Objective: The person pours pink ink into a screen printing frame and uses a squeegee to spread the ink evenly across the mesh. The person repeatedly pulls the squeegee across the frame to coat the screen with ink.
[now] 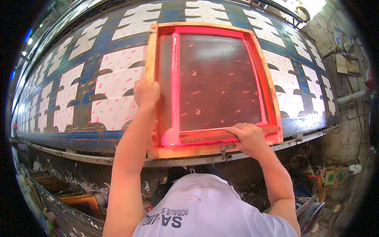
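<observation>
A wooden-framed printing screen (151,65) lies flat on a long table in front of me. Its dark mesh (217,79) carries small scattered motifs, and bright pink ink (175,79) runs along the inner sides and pools in the near left corner. Closed around the left side of the frame is my left hand (147,93). My right hand (249,138) grips a long wooden squeegee (205,136) at its right part; it lies crosswise at the near end of the mesh. What lies beneath the screen is mostly hidden.
White cut pieces (120,83) with pink prints lie in rows on the dark blue table (85,89), on both sides of the screen. A metal rail (94,158) with a small bracket (227,152) follows the near edge. Stacked frames (81,203) sit at lower left; a block wall (316,29) stands right.
</observation>
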`<state>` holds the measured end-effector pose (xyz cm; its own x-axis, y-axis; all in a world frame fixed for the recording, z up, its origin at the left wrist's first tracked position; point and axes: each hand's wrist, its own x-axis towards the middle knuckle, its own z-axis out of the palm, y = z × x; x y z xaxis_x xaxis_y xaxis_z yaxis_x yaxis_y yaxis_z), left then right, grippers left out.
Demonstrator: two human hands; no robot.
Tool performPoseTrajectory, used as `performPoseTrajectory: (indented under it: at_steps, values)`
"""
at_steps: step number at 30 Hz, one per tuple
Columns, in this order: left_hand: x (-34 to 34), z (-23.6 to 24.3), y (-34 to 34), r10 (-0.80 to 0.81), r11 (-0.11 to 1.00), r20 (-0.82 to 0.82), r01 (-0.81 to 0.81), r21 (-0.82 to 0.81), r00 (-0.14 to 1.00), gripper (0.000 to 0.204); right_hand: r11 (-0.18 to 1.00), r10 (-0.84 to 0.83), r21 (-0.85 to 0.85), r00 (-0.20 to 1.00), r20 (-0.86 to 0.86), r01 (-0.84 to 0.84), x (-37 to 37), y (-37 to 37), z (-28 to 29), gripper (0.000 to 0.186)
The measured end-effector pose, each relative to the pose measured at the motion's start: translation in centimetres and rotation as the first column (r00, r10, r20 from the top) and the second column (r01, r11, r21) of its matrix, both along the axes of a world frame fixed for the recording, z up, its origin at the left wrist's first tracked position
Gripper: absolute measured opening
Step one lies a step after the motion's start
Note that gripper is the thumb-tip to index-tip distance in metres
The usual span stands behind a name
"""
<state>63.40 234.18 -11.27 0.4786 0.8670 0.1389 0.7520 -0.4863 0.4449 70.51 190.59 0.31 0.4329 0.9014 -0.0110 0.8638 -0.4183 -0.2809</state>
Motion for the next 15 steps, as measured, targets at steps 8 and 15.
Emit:
performPoseTrajectory:
  at_steps: [8,15]
  values:
    - [-0.1,-0.4,0.0,-0.010,0.996,0.035,0.007,0.089,0.999,0.042,0.989,-0.053,0.146,0.992,0.112,0.037,-3.5,0.4,-2.5,0.050]
    - [-0.8,1.6,-2.1,0.029,0.999,0.015,-0.028,-0.045,0.999,0.047,0.971,-0.009,0.234,0.964,0.264,-0.055,4.1,4.7,-5.3,0.049]
